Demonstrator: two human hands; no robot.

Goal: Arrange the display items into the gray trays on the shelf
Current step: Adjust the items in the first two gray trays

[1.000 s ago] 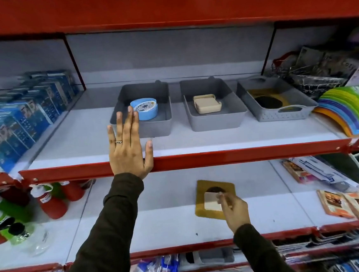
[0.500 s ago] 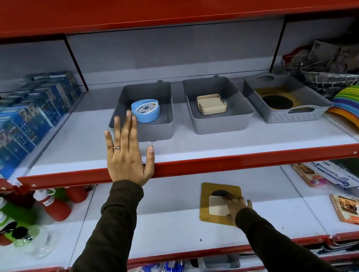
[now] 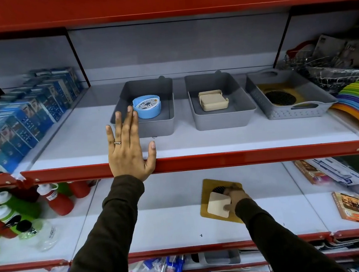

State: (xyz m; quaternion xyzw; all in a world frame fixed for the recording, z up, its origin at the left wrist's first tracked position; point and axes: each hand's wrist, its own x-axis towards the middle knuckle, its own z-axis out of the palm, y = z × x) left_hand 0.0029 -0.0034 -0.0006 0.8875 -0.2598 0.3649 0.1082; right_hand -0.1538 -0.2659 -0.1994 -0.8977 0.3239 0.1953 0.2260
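Sleeves: I wear long, dark brown sleeves on both arms, plain cloth with soft folds, each ending at the wrist.
Left hand [image 3: 130, 148]: bare, with a thin ring [image 3: 117, 143] on one finger; the band looks pale metal with small darker marks.
Right hand [image 3: 236, 198]: bare, blurred, no ring that I can make out.
Nails: short and unpainted on my left hand.

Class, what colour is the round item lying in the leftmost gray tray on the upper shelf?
Light blue round item, with a patterned white top; head view.
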